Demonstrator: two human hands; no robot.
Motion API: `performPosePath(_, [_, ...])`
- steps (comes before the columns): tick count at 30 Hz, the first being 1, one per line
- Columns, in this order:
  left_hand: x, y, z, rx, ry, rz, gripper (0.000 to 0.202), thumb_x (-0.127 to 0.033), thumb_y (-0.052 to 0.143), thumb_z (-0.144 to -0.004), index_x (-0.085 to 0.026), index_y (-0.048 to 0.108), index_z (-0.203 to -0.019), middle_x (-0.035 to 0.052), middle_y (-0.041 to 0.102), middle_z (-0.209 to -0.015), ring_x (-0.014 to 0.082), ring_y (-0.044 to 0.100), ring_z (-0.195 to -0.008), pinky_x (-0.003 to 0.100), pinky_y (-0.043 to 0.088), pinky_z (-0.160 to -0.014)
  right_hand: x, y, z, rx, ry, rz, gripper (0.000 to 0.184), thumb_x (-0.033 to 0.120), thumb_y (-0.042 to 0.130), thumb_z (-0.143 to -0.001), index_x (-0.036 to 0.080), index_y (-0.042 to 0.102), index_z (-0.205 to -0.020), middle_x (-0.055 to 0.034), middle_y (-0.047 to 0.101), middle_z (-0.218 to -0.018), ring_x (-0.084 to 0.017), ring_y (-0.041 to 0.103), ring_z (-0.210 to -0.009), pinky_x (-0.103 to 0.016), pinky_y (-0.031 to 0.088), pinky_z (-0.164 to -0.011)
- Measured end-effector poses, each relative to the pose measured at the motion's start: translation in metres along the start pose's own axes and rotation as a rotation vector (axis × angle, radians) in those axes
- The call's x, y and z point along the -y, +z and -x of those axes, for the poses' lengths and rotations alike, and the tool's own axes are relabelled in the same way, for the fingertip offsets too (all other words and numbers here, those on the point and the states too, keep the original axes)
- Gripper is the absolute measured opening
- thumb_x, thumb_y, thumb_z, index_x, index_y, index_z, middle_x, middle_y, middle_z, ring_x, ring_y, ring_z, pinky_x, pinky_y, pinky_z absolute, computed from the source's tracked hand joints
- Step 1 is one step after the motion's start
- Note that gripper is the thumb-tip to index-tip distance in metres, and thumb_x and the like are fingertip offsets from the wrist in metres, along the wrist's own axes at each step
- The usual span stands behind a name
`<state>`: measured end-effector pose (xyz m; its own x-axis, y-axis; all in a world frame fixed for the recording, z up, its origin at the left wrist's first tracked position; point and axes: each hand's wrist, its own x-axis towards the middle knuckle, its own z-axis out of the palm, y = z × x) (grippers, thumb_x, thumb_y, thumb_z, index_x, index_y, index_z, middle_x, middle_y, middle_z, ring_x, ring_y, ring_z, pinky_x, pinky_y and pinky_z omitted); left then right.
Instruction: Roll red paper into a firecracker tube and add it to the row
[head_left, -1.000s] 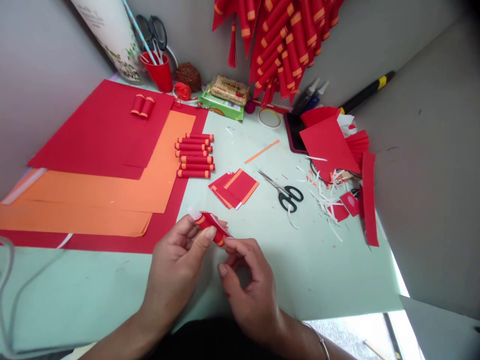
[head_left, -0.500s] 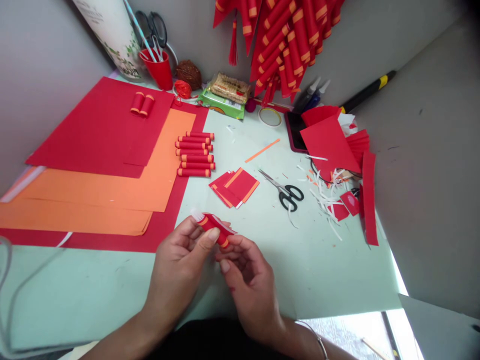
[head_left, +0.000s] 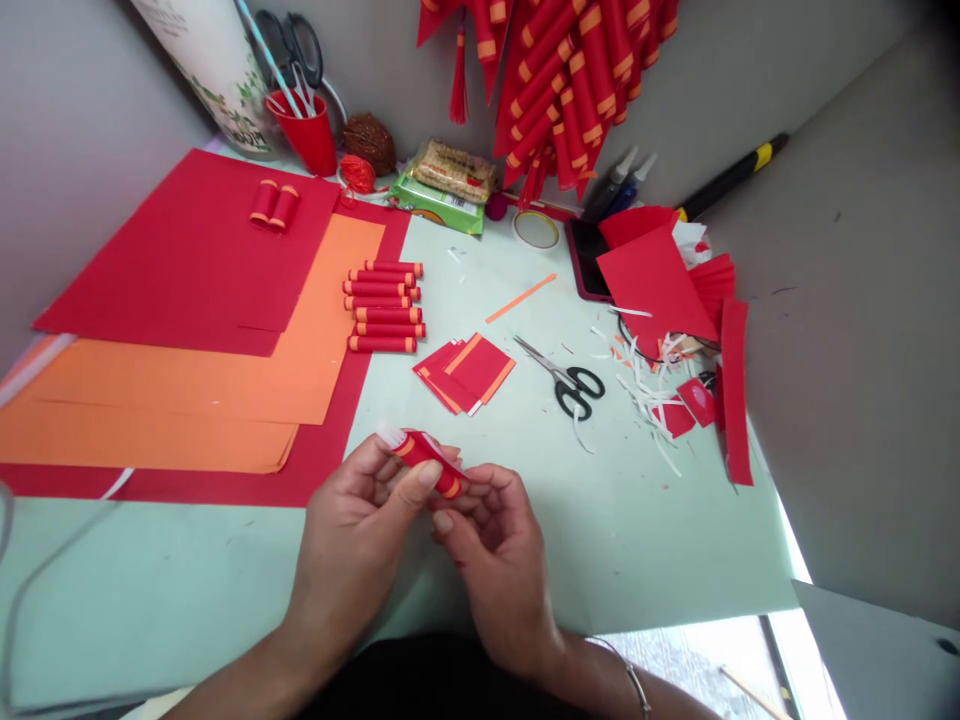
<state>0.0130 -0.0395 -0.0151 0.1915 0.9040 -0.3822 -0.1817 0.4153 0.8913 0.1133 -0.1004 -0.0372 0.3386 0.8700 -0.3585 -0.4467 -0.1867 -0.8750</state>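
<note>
Roll [head_left: 424, 461] between left grip [head_left: 360, 530], right grip [head_left: 495, 560]

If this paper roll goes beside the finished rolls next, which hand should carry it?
Left, probably. The left hand wraps the paper roll with thumb and fingers, and the finished rolls lie farther out on its side. The right hand only pinches the roll's end.

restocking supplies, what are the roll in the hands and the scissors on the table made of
Roll: matte red paper or thin card by its look, curled into a tube with orange end bands. Scissors: shiny grey blades, probably metal; black handles, likely plastic.
</note>
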Motion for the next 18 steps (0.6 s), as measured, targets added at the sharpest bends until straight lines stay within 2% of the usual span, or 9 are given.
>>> performPosePath(3, [0.0011,-0.0002,-0.0001,0.003,-0.004,0.010,0.015,-0.027,0.074,-0.084,-0.024,0.070,-0.098,0.0005,0.077,-0.094,0.0154,0.069,-0.085,0.023,0.054,-0.079,0.0002,0.0008,-0.0008,0.021,-0.001,-0.014,0.032,0.015,0.074,-0.078,0.024,0.056,-0.102,-0.0029,0.072,-0.103,-0.016,0.069,-0.089,-0.028,0.054,-0.076])
performPosePath(18, [-0.0008,0.0038,0.0012,-0.002,-0.023,0.050,0.014,-0.024,0.078,-0.080,-0.023,0.069,-0.091,-0.0022,0.075,-0.087,0.0134,0.068,-0.084,0.022,0.055,-0.078,0.0057,0.0024,-0.0019,-0.028,-0.004,0.080,0.021,0.022,0.074,-0.078,0.023,0.059,-0.092,0.0015,0.068,-0.083,-0.014,0.062,-0.075,-0.027,0.052,-0.069])
